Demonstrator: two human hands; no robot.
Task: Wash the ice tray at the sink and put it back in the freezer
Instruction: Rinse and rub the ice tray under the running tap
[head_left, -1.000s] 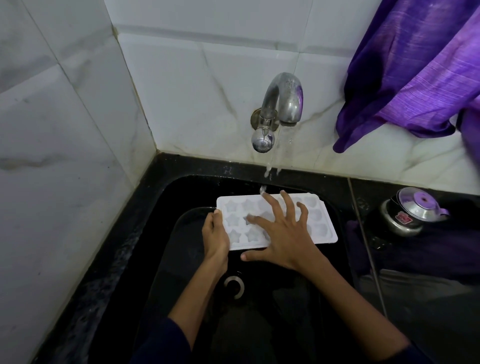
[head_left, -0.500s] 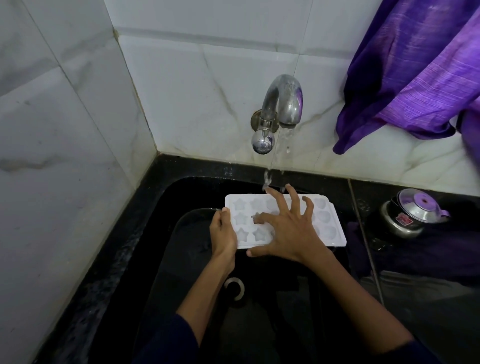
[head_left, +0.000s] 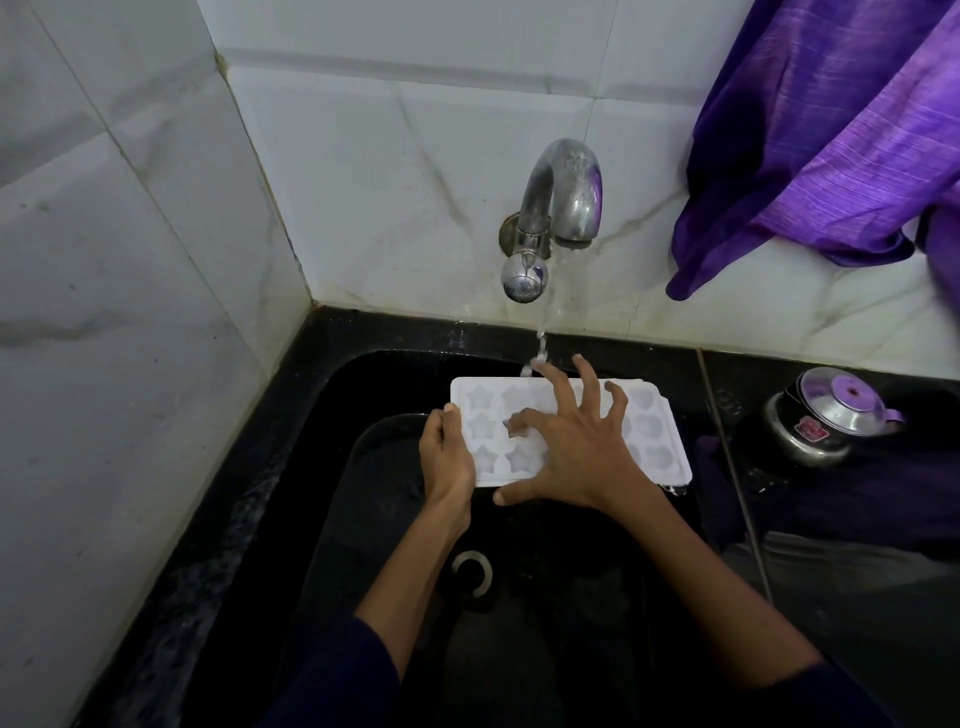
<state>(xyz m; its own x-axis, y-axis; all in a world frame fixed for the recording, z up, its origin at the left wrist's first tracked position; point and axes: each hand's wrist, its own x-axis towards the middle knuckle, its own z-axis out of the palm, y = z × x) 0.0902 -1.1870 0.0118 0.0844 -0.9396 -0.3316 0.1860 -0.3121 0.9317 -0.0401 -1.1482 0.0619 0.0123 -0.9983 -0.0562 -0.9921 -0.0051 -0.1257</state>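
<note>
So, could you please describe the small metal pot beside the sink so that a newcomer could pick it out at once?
Start at the black sink under the wall tap. Move right onto the dark counter, below the hanging purple cloth. The pot stands there, the only shiny steel vessel, with a domed lid and a red label on its side.

Dim, soft light from above leaves the black stone sink (head_left: 322, 415) nearly featureless, a pale sheen glinting off the curved chrome tap (head_left: 563, 192) at 12 o'clock, while wide-angle distortion bows the white marble wall tiles (head_left: 104, 312) at 9 o'clock.
</note>
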